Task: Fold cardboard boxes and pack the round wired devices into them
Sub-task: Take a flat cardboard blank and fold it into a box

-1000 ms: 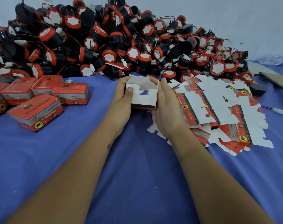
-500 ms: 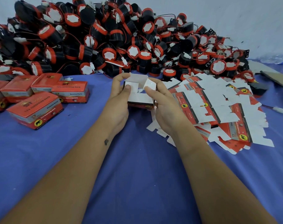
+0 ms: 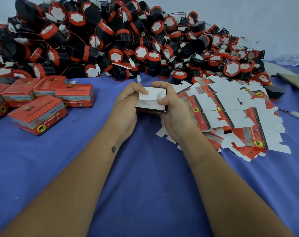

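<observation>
Two bare forearms reached forward over a blue cloth-covered table (image 3: 145,194). Between the hands, at the middle of the view, was a small red and white cardboard box (image 3: 151,103), its white flaps turned up toward the camera and folded over the opening. The left hand (image 3: 126,108) gripped the box's left side, its fingers curled and its thumb pressing down on the top white flap. The right hand (image 3: 172,115) gripped the right side, fingers curled over the far edge and thumb lying against the flap's right corner.

Behind the hands, along the white wall, rose a large heap of round black and red wired devices (image 3: 121,40) with white faces, thin red wires and white plug connectors. One white connector (image 3: 138,79) hung just above the left hand's fingers.

To the left, on the cloth, sat a cluster of finished red cardboard boxes (image 3: 38,115) with yellow round logos, touching one another. To the right, just beside the right hand, lay a spread pile of flat, unfolded red and white box blanks (image 3: 230,115). A clear plastic bottle (image 3: 294,59) lay at the far right edge.
</observation>
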A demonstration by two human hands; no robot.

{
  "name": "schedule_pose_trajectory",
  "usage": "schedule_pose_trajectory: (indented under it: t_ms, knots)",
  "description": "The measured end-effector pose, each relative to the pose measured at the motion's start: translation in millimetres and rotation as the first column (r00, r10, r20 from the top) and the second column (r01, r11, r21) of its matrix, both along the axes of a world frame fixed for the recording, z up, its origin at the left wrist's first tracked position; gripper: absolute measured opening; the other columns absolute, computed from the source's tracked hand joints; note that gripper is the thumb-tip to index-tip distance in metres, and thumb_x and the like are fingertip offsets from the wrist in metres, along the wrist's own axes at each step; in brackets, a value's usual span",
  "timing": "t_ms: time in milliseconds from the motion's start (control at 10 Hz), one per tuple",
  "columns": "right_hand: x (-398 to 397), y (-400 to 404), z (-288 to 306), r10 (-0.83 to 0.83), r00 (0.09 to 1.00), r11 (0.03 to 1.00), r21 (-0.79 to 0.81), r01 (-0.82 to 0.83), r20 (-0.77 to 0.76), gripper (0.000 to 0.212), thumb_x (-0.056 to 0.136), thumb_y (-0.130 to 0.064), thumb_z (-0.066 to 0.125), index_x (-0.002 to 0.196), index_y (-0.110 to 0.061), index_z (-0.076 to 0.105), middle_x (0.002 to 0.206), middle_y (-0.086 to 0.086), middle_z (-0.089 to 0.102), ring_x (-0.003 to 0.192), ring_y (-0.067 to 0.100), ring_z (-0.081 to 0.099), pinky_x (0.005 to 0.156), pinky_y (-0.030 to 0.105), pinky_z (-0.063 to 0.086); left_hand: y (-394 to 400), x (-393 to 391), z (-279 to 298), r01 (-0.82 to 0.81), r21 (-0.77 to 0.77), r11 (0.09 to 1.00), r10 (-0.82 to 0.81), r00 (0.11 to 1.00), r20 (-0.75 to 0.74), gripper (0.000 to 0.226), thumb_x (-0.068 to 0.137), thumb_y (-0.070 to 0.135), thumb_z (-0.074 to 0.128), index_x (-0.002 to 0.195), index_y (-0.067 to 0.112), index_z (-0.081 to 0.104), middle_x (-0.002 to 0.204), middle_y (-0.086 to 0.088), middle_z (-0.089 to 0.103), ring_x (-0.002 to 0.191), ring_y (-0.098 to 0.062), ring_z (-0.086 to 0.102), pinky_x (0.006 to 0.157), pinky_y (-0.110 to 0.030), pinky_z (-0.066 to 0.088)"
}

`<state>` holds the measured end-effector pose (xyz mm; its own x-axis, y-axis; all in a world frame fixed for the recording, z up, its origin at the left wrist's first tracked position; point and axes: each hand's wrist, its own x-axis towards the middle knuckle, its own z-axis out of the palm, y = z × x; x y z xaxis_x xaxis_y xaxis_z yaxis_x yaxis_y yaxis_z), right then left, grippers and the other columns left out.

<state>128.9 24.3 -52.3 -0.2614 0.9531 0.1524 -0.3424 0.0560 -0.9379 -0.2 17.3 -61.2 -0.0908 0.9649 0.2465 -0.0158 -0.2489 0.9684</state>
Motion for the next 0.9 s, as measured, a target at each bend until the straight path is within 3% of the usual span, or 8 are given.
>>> schedule_pose_trajectory:
  t_ms: [100, 200, 300, 500, 600, 700, 800, 900]
  knots:
    - [3, -1, 5, 0.004, 1.0, 1.0, -0.022, -0.003, 0.02, 0.033, 0.08, -0.018, 0.05, 0.112, -0.019, 0.06, 0.103, 0.008, 0.066, 0.09, 0.02, 0.061, 0.074, 0.028, 0.053, -3, 2, 4, -0.002, -0.019, 1.0, 0.003, 0.999, 0.052, 0.034, 0.103, -0.003, 0.03, 0.128, -0.01, 0.052, 0.135, -0.029, 0.052, 0.124, -0.035, 0.049, 0.098, -0.029, 0.044]
    - [3, -2, 4, -0.107, 0.963, 0.994, 0.027, 0.104, 0.246, 0.026, 0.092, -0.011, 0.055, 0.114, -0.023, 0.061, 0.116, 0.013, 0.062, 0.096, 0.019, 0.06, 0.083, 0.035, 0.052, -6, 1, 3, 0.028, -0.027, 0.999, -0.028, 1.0, 0.009, 0.035, 0.104, -0.001, 0.031, 0.131, -0.003, 0.053, 0.135, -0.023, 0.054, 0.112, -0.022, 0.056, 0.091, -0.019, 0.047]
    - [4, -3, 1, -0.197, 0.933, 0.976, 0.147, 0.158, 0.301, 0.028, 0.091, -0.006, 0.06, 0.108, -0.028, 0.063, 0.108, 0.005, 0.064, 0.095, 0.016, 0.063, 0.084, 0.033, 0.055, -6, 2, 3, 0.064, -0.038, 0.997, -0.064, 0.998, 0.001, 0.039, 0.105, 0.008, 0.041, 0.143, 0.014, 0.044, 0.141, -0.007, 0.053, 0.121, -0.014, 0.056, 0.09, -0.011, 0.048]
    - [1, -1, -4, -0.45, 0.786, 0.866, 0.423, 0.267, 0.424, 0.028, 0.09, -0.01, 0.063, 0.108, -0.031, 0.06, 0.102, -0.024, 0.061, 0.094, -0.007, 0.055, 0.08, 0.014, 0.047, -2, 1, -2, -0.032, -0.004, 0.999, 0.03, 0.983, -0.184, 0.038, 0.104, 0.018, 0.047, 0.142, 0.016, 0.045, 0.142, -0.006, 0.052, 0.13, -0.02, 0.05, 0.11, -0.043, 0.042]
    - [0, 0, -6, -0.493, 0.75, 0.846, 0.443, 0.297, 0.44, 0.027, 0.09, -0.014, 0.063, 0.112, -0.029, 0.06, 0.106, -0.022, 0.061, 0.098, -0.008, 0.053, 0.08, 0.011, 0.044, 0, 2, -2, -0.043, 0.017, 0.999, 0.046, 0.979, -0.198, 0.036, 0.103, 0.019, 0.048, 0.139, 0.014, 0.047, 0.14, -0.007, 0.053, 0.129, -0.021, 0.051, 0.109, -0.043, 0.043]
    - [-1, -2, -6, -0.499, 0.782, 0.851, 0.381, 0.361, 0.373, 0.027, 0.094, -0.021, 0.057, 0.12, -0.029, 0.057, 0.12, -0.016, 0.052, 0.107, -0.008, 0.047, 0.087, 0.015, 0.044, -3, 4, 1, -0.038, 0.031, 0.999, 0.043, 0.982, -0.186, 0.035, 0.103, 0.021, 0.048, 0.138, 0.016, 0.049, 0.138, -0.005, 0.054, 0.128, -0.02, 0.051, 0.108, -0.036, 0.044]
    - [-2, -3, 1, -0.5, 0.815, 0.864, 0.224, 0.45, 0.293, 0.021, 0.1, -0.03, 0.046, 0.116, -0.034, 0.058, 0.126, -0.01, 0.043, 0.111, -0.009, 0.04, 0.084, 0.01, 0.033, -5, 6, 0, 0.009, 0.028, 1.0, -0.003, 0.984, -0.179, 0.031, 0.106, 0.032, 0.042, 0.135, 0.026, 0.05, 0.13, 0.015, 0.055, 0.122, 0.005, 0.049, 0.096, -0.009, 0.042]
    - [-2, -2, 4, -0.435, 0.847, 0.899, 0.102, 0.425, 0.306, 0.019, 0.099, -0.033, 0.046, 0.109, -0.03, 0.062, 0.124, -0.007, 0.051, 0.108, -0.001, 0.047, 0.088, 0.021, 0.038, -6, 12, -1, 0.104, -0.024, 0.994, -0.107, 0.983, -0.153, 0.042, 0.103, 0.051, 0.029, 0.144, 0.046, 0.035, 0.147, 0.028, 0.035, 0.124, 0.021, 0.033, 0.093, 0.0, 0.032]
